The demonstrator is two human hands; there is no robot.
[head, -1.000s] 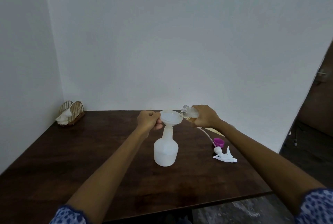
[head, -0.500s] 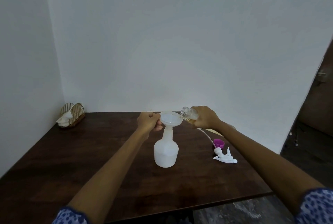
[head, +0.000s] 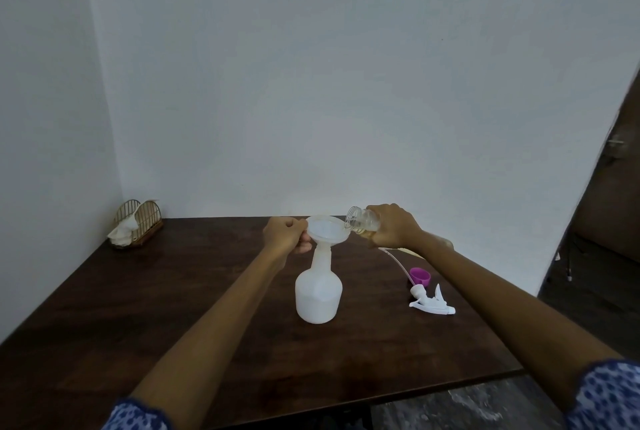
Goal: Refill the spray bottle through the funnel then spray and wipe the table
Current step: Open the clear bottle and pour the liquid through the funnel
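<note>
The white spray bottle (head: 318, 294) stands upright mid-desk (head: 173, 308) with a white funnel (head: 327, 228) seated in its neck. The left hand (head: 284, 235) pinches the funnel's rim at its left edge. The right hand (head: 394, 225) grips a clear refill bottle (head: 362, 220) tipped sideways, its open mouth over the funnel's right rim. To the right, the detached trigger sprayer (head: 431, 301) and a purple cap (head: 420, 276) lie on the desk
</note>
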